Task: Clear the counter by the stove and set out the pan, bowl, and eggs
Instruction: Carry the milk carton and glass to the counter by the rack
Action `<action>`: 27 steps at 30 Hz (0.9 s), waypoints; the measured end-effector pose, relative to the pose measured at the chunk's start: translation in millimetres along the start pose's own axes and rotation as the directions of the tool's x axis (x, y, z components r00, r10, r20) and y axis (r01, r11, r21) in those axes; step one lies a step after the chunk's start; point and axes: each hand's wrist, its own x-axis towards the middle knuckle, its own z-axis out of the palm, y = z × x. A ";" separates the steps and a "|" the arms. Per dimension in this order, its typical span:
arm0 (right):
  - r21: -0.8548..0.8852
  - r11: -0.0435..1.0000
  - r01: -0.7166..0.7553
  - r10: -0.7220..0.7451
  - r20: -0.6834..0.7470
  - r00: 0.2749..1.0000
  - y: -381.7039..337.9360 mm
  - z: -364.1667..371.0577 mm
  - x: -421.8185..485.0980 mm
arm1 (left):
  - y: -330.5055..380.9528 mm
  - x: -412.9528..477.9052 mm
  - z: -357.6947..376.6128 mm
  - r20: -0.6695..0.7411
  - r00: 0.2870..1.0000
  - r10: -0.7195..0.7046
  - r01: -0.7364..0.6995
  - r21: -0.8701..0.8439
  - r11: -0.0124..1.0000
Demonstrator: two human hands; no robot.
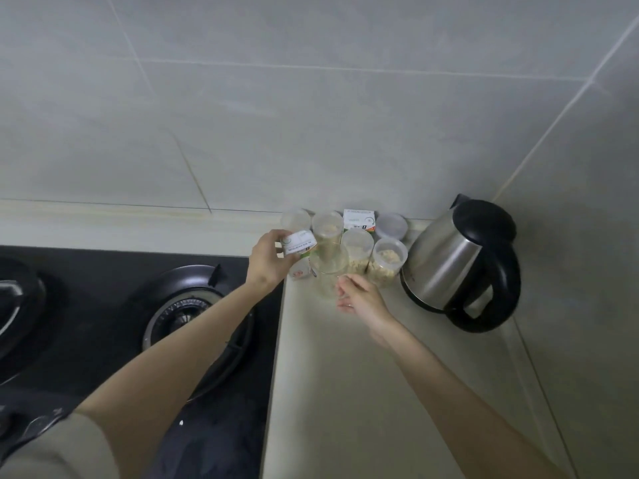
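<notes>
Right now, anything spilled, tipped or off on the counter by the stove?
Nothing spilled or broken. The left hand holds a small carton tilted; the jars and kettle by the wall stand upright.

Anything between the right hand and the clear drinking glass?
Nothing visible. The right hand sits right at the clear drinking glass; the small white carton held by the left hand is off to its left.

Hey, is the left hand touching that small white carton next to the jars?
Touching. The head view shows the left hand with its fingers and thumb curled round the top of the small white carton.
</notes>
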 end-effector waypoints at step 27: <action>-0.026 0.943 0.332 -0.236 0.652 0.721 -74.0 205.8 -208.3 | -28.0 -325.5 -277.0 -0.689 0.722 -0.066 0.007 -0.088 0.996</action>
